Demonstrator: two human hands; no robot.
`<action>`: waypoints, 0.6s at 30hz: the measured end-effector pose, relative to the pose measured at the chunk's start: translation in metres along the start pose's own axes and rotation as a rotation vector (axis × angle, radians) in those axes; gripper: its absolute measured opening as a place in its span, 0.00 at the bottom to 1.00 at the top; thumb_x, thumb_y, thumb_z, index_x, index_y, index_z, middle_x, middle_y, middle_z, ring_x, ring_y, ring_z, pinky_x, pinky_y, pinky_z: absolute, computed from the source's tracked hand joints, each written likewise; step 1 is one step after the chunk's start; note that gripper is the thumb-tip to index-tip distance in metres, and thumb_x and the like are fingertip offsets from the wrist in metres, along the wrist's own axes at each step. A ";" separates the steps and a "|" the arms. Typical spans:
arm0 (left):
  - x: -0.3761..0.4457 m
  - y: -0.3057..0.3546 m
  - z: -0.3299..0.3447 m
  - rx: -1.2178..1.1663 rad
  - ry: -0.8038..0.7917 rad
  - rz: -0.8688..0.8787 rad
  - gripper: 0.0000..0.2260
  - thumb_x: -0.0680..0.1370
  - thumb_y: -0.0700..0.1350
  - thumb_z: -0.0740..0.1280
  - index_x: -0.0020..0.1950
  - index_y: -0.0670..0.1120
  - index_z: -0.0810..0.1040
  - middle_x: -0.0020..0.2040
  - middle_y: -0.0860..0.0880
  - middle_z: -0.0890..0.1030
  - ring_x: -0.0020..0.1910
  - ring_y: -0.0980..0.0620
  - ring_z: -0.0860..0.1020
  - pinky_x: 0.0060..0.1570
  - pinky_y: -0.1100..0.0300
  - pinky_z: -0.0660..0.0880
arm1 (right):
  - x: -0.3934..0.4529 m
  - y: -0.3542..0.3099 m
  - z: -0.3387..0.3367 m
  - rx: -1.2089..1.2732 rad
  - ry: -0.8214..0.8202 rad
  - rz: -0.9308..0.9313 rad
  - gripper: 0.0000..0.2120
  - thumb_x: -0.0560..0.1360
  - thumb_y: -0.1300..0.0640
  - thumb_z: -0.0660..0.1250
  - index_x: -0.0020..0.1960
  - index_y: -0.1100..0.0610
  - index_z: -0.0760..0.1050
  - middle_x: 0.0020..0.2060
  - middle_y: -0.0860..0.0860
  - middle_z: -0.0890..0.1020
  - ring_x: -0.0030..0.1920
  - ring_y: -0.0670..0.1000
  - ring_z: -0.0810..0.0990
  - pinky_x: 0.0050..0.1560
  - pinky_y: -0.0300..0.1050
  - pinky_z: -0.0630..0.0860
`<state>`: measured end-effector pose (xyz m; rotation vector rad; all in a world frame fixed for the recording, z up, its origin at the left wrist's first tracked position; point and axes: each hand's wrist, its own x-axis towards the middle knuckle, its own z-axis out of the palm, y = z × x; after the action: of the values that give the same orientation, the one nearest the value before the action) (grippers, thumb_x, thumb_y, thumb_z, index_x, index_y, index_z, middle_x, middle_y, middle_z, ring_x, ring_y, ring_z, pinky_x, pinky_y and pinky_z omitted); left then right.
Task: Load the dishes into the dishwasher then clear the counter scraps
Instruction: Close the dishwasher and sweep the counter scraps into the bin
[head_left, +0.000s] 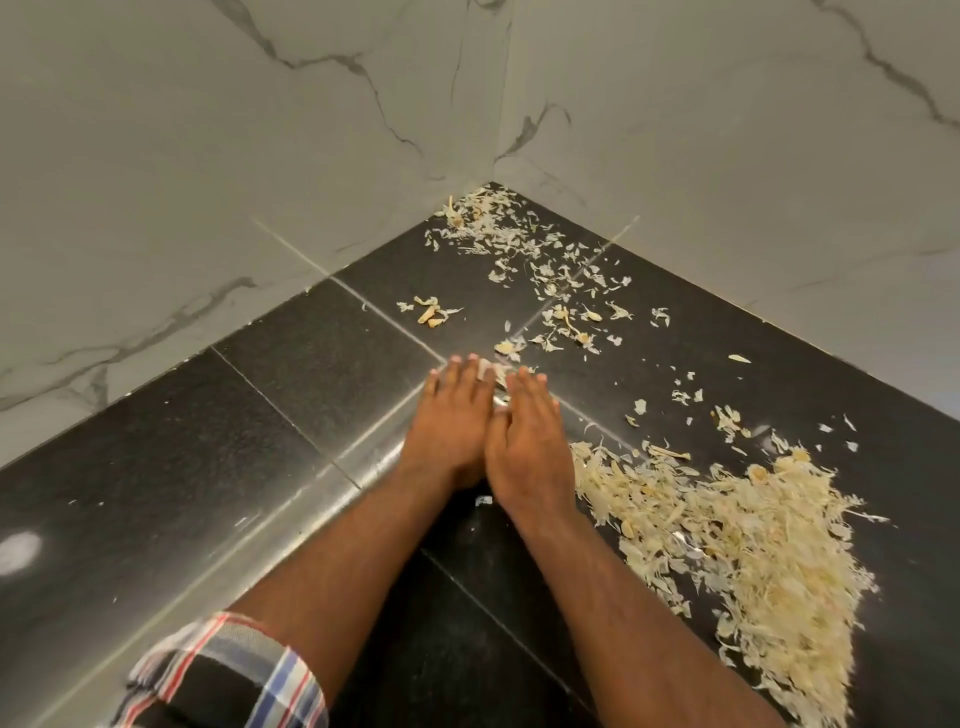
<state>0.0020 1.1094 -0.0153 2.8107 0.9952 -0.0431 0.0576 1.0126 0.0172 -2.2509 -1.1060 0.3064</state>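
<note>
Pale garlic-skin scraps lie on a black granite counter (322, 364). A big heap of scraps (753, 561) sits at the right, close to my right forearm. Thinner scattered scraps (519, 244) trail into the far corner, and a small clump (431, 312) lies apart on the left. My left hand (452, 415) and my right hand (524, 436) lie side by side, palms down and fingers straight, pressing flat on the counter. A few scraps (491, 370) show between and just beyond the fingertips.
White marble-look walls (260, 156) meet in a corner behind the counter and close it off at the back and right. A lighter seam strip (332, 483) runs diagonally across the counter under my left arm. A plaid rolled sleeve (228, 675) covers my left forearm.
</note>
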 end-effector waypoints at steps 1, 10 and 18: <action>-0.011 0.015 0.003 -0.015 -0.016 0.051 0.32 0.83 0.57 0.50 0.82 0.46 0.43 0.83 0.43 0.47 0.81 0.44 0.44 0.78 0.46 0.40 | 0.003 0.003 -0.006 0.017 0.012 0.032 0.24 0.86 0.53 0.50 0.81 0.55 0.57 0.81 0.49 0.58 0.81 0.47 0.49 0.79 0.44 0.43; -0.050 0.060 -0.001 -0.235 0.000 0.141 0.31 0.80 0.60 0.49 0.82 0.51 0.54 0.81 0.48 0.58 0.81 0.47 0.52 0.79 0.42 0.45 | 0.009 0.006 -0.038 0.128 0.030 0.086 0.23 0.84 0.57 0.53 0.79 0.57 0.63 0.78 0.52 0.65 0.80 0.50 0.57 0.79 0.47 0.54; -0.060 0.110 0.016 -0.094 -0.017 0.194 0.33 0.79 0.60 0.38 0.82 0.47 0.50 0.82 0.44 0.52 0.81 0.44 0.47 0.78 0.43 0.47 | -0.004 0.015 -0.060 0.170 0.069 0.110 0.22 0.84 0.57 0.54 0.78 0.56 0.64 0.77 0.50 0.67 0.78 0.49 0.59 0.77 0.45 0.55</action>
<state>0.0248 0.9850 -0.0105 2.8001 0.6969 0.0025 0.0917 0.9773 0.0556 -2.1579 -0.8886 0.3519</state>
